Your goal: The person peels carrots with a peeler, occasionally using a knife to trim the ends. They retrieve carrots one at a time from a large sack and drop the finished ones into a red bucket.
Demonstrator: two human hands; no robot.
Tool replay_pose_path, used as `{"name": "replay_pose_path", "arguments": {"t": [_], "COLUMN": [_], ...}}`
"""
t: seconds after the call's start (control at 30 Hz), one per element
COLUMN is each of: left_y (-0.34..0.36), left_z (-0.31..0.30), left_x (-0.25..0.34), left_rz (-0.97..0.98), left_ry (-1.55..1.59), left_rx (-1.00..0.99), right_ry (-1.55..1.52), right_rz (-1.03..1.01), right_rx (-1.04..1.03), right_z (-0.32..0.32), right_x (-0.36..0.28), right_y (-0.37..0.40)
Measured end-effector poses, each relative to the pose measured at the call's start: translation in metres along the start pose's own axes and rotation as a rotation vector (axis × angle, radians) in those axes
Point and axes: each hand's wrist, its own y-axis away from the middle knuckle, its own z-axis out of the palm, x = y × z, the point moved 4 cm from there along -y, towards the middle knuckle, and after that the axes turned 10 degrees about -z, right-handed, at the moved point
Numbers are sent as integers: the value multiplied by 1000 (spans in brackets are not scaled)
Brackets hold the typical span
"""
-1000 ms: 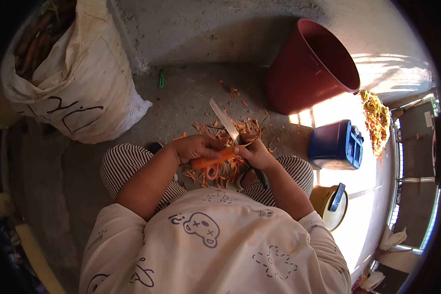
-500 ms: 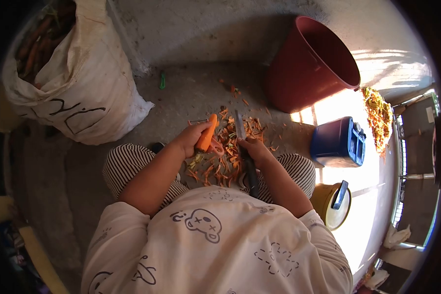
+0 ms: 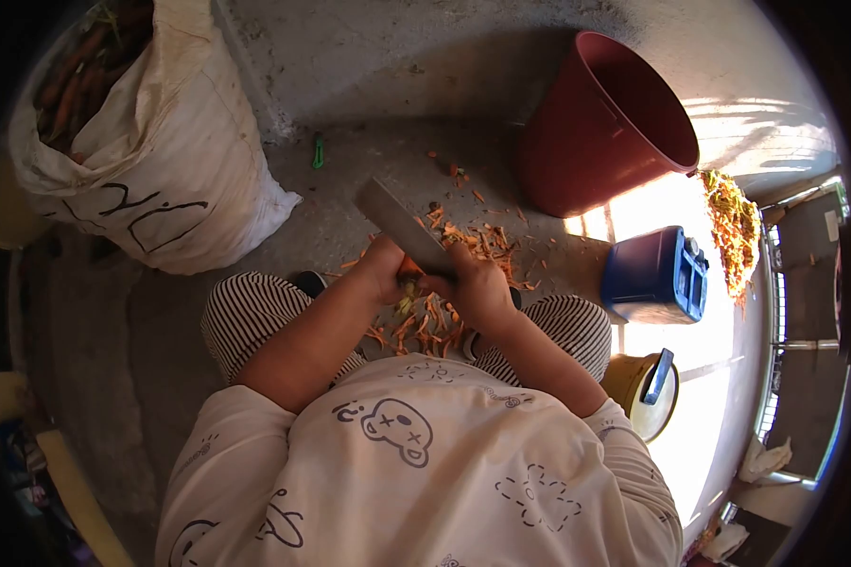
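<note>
Over the floor between my knees, my left hand [image 3: 380,271] is closed round a peeled carrot [image 3: 409,268], mostly hidden by the hands and the blade. My right hand [image 3: 480,291] grips a knife [image 3: 399,223] with a broad, flat blade. That blade slants up to the left, crossing over the carrot where the two hands meet. Orange carrot peelings [image 3: 487,244] lie scattered on the floor beneath and beyond the hands.
A white sack [image 3: 194,156] of unpeeled carrots [image 3: 76,90] stands at far left, near a small green object [image 3: 319,151]. To the right are a dark red bin [image 3: 572,142], a blue jerrycan [image 3: 638,274], a yellow bucket [image 3: 624,383] and a heap of peelings [image 3: 733,231].
My right hand has moved left to meet my left hand, swinging the knife across the carrot. The pink-handled tool seen beside the carrot before is hidden now.
</note>
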Motion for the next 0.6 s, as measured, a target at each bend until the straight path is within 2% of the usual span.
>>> {"name": "replay_pose_path", "arguments": {"t": [0.07,0.17,0.27,0.37,0.47,0.53,0.57,0.6], "left_y": [5,-1,-10,-22,-23,-27,-27,-23], "left_z": [1,-5,-11,-23,-28,-28,-34,-34], "left_x": [2,1,-5,-11,-11,-15,-17,-16], "left_rz": [20,3,89,87,115,-51,-94,-138], "left_ry": [6,24,98,69,47,111,93,76], "left_rx": [1,-29,47,98,104,-141,-120,-99], "right_ry": [-30,95,138,158,48,-17,-50,-304], "right_rz": [-7,13,-41,-22,-149,-152,-152,11], "right_rx": [22,-7,37,11,-44,84,149,113], "right_z": [6,6,10,17,8,9,7,6], "right_x": [2,-1,-5,-2,-8,0,4,14], "right_y": [0,0,2,3,1,-2,-4,-7]}}
